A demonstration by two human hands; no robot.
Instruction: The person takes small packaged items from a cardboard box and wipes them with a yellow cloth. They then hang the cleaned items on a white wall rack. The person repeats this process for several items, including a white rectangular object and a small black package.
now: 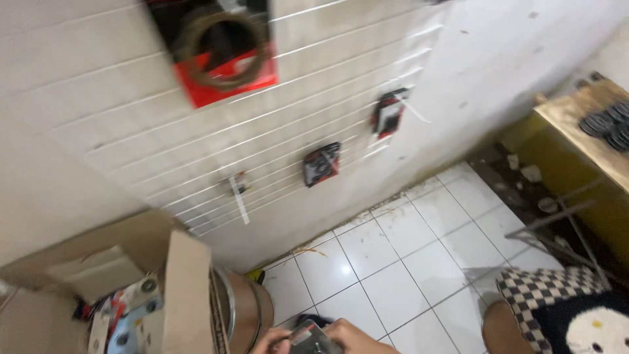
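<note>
Both hands at bottom frame edge, left hand [270, 341] and right hand [357, 339] closed around small grey packaged part [308, 337] above white tiled floor [393, 262], beside open cardboard box [164, 288]; part in hand, not placed anywhere.

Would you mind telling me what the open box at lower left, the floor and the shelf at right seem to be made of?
The open box looks like plain brown cardboard: matt, with folded flaps. The floor appears to be glossy white ceramic tile, with dark grout lines and a sheen. The shelf seems to be bare, unfinished wood or plywood: pale yellowish and dull, though blur leaves this uncertain.
</note>
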